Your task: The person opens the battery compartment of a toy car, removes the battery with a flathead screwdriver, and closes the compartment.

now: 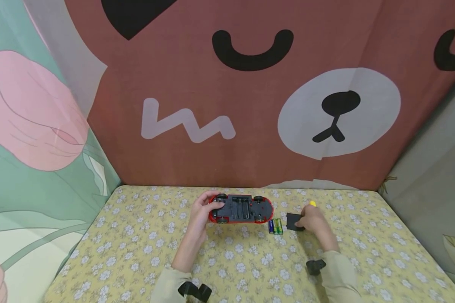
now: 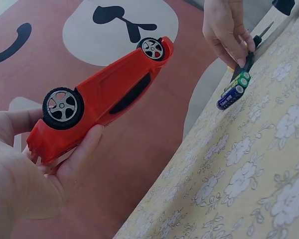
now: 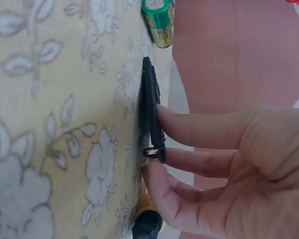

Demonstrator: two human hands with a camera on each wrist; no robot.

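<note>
My left hand (image 1: 201, 212) grips a red toy car (image 1: 260, 210) by one end, above the table. The car's black underside faces the head camera, showing an uncovered battery compartment (image 1: 241, 209). In the left wrist view its red side and two silver-spoked wheels (image 2: 63, 108) appear. My right hand (image 1: 314, 219) pinches a thin black battery cover (image 1: 293, 221) at its edge, close over the tablecloth; the right wrist view shows a small clip (image 3: 153, 152) at that edge. Between car and cover lie blue and green batteries (image 1: 276, 226), side by side.
A screwdriver (image 2: 258, 40) with a yellow and black handle lies just beyond my right hand, partly hidden by it in the head view. Flowered yellow cloth (image 1: 136, 252) covers the table. A printed bear curtain (image 1: 258, 147) hangs along the back edge.
</note>
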